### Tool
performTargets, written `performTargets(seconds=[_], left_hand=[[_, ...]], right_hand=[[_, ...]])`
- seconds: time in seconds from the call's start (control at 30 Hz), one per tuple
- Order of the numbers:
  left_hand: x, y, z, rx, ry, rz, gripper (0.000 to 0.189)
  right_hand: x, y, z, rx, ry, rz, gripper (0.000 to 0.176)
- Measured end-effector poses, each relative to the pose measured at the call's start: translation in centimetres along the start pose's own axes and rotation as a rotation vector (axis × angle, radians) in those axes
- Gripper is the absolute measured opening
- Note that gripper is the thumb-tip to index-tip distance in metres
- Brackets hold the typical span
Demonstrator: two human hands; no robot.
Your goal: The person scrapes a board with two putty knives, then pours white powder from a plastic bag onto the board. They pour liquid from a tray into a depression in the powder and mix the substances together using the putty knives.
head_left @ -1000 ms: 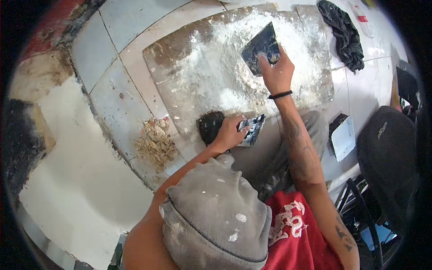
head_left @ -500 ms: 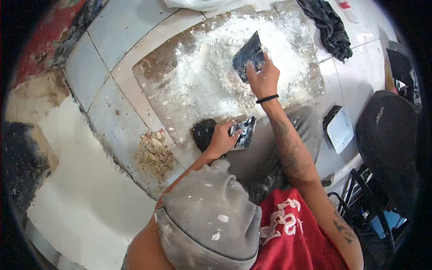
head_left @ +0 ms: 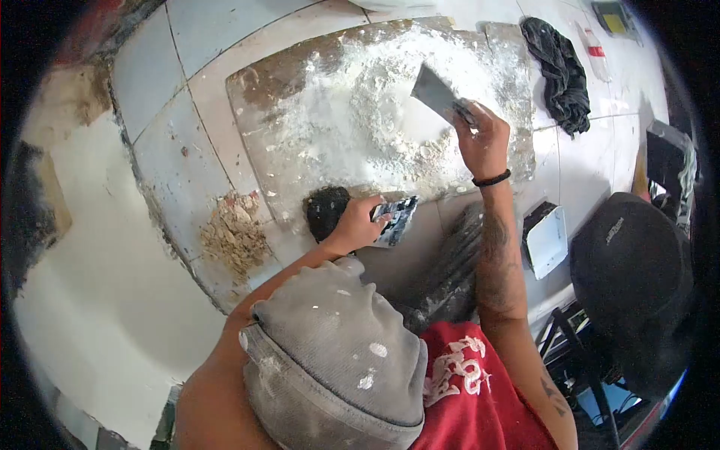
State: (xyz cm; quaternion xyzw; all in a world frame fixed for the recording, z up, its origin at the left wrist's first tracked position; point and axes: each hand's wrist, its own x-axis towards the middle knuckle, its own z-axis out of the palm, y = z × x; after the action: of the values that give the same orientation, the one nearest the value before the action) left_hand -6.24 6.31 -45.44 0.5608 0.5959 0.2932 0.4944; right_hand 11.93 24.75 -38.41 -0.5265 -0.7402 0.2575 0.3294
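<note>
My right hand (head_left: 484, 142) is closed round a dark flat scraper (head_left: 436, 91), its blade pointing up and left over white powder (head_left: 360, 112). The powder is spread on a worn brown board (head_left: 262, 161) on the tiled floor. My left hand (head_left: 360, 225) grips a second scraper (head_left: 397, 219), its blade smeared with white and dark patches, just below the board's near edge. A black rounded thing (head_left: 325, 212) lies directly left of my left hand.
Rubble (head_left: 234, 236) lies on the tiles at left, near a cream surface (head_left: 97, 277). At right are a black cloth (head_left: 556, 75), a bottle with a red label (head_left: 596, 52), a white-faced tray (head_left: 546, 240) and a large black bag (head_left: 630, 277).
My right hand has moved right and slightly down with its scraper, whose blade is now turned differently. The view has shifted a little. My left hand keeps hold of its scraper.
</note>
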Motion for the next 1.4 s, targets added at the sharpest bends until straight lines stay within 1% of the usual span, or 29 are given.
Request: performTargets(seconds=[0.03, 0.13, 0.17, 0.27, 0.3, 0.37, 0.4, 0.5, 0.57, 0.67, 0.77, 0.9, 1.07, 1.13, 1.23, 1.33, 1.37, 1.4], left_hand=[[0.1, -0.1, 0.0, -0.016, 0.005, 0.009, 0.026], [0.0, 0.3, -0.5, -0.030, -0.069, -0.125, 0.026], [0.0, -0.5, -0.2, -0.049, -0.044, -0.079, 0.025], [0.0, -0.3, -0.3, -0.044, -0.030, -0.042, 0.025], [0.0, -0.5, -0.2, -0.026, -0.014, -0.026, 0.025], [-0.2, -1.0, 0.1, 0.007, 0.011, -0.003, 0.026], [-0.2, -0.8, 0.1, -0.016, -0.001, -0.031, 0.027], [-0.1, -0.5, -0.4, -0.059, -0.046, -0.096, 0.029], [-0.1, -0.3, -0.7, -0.065, -0.079, -0.114, 0.030], [-0.2, -0.7, -0.4, -0.005, -0.008, -0.015, 0.031], [-0.2, 0.0, -0.7, 0.019, -0.025, -0.052, 0.032], [-0.2, -0.6, -0.3, -0.018, -0.025, -0.051, 0.031], [0.1, 0.2, -0.7, -0.017, -0.010, -0.010, 0.028], [0.0, 0.2, -0.6, 0.002, -0.034, -0.052, 0.028], [0.1, 0.0, -0.5, -0.028, -0.059, -0.080, 0.027], [0.0, -0.1, -0.4, -0.057, -0.028, -0.040, 0.025], [0.1, -0.1, -0.4, -0.060, -0.013, -0.017, 0.024], [0.1, 0.0, -0.5, -0.052, -0.006, -0.005, 0.023]], right_hand=[[0.2, 0.3, 0.1, -0.032, -0.021, -0.063, 0.014], [1.1, 0.6, -0.3, -0.102, -0.199, -0.149, 0.021], [1.2, 1.0, -0.2, -0.109, -0.252, -0.172, 0.034], [2.4, 1.2, 0.5, -0.123, -0.253, -0.399, 0.041], [2.4, 0.9, 0.4, -0.175, -0.303, -0.379, 0.046], [2.8, 1.4, 1.0, -0.198, -0.331, -0.382, 0.046], [2.9, 1.5, 1.4, -0.207, -0.346, -0.379, 0.045], [3.4, 1.8, 2.1, -0.184, -0.308, -0.466, 0.046], [3.3, 1.7, 2.6, -0.171, -0.297, -0.422, 0.045], [3.3, 2.2, 3.3, -0.169, -0.308, -0.388, 0.044], [2.9, 2.2, 3.3, -0.189, -0.351, -0.355, 0.045], [2.3, 2.4, 3.3, -0.225, -0.386, -0.301, 0.045], [1.6, 2.4, 3.0, -0.208, -0.335, -0.350, 0.047], [1.3, 2.4, 2.7, -0.197, -0.331, -0.337, 0.047], [0.8, 2.3, 2.3, -0.178, -0.332, -0.252, 0.040], [1.1, 1.8, 1.7, -0.140, -0.247, -0.264, 0.039], [1.4, 1.7, 1.7, -0.126, -0.182, -0.287, 0.038], [1.6, 1.5, 1.5, -0.132, -0.182, -0.276, 0.037]])
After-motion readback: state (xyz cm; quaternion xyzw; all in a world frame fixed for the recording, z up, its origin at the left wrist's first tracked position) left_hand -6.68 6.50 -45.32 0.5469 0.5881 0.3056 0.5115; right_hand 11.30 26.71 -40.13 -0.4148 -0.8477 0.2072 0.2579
